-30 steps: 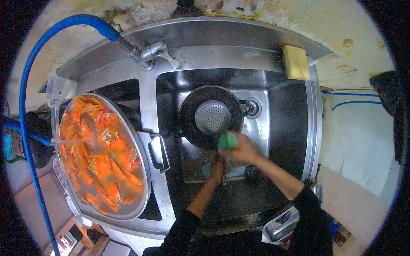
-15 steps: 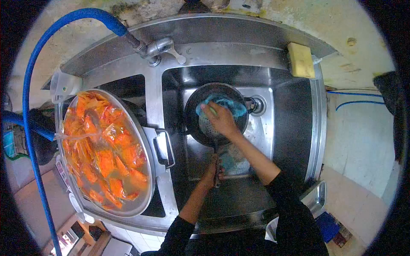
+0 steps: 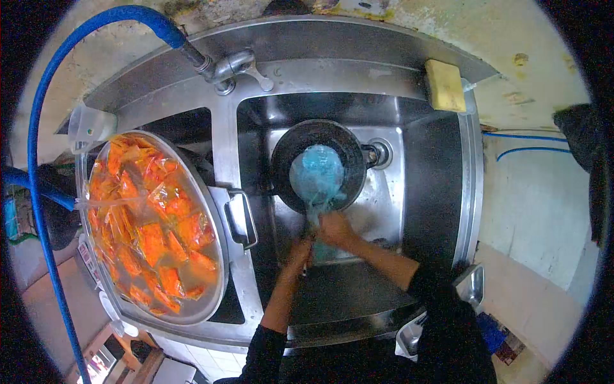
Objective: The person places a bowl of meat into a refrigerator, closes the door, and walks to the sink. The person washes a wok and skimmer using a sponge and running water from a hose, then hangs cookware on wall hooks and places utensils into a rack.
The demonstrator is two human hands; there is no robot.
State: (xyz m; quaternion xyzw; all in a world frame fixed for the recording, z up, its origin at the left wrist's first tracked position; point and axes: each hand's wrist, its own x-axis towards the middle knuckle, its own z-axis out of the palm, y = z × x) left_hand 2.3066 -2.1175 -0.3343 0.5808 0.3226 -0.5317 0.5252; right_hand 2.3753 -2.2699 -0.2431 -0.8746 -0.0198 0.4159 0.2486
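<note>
A skimmer (image 3: 299, 182) with a round, perforated head rests over a dark two-handled pan (image 3: 281, 150) in the sink. Its handle points towards me, and my left hand (image 3: 300, 251) is closed around the handle's lower part. Blue mesh scrubbing net (image 3: 323, 168) covers much of the skimmer's head and trails down along the handle. Just above my left hand, my right hand (image 3: 334, 228) is closed on the net against the handle. Its fingertips are partly hidden.
A large metal pot (image 3: 220, 281) of water with bagged orange pieces stands at left. Above are a tap (image 3: 233, 69) and blue hose (image 3: 45, 96). A yellow sponge (image 3: 446, 85) sits on the sink's back right edge (image 3: 409, 105). A plastic jug (image 3: 89, 125) stands at the back left.
My right hand has moved from the skimmer's head down to its handle, close to my left hand. The blue net now stretches along the handle. My left hand keeps its hold.
</note>
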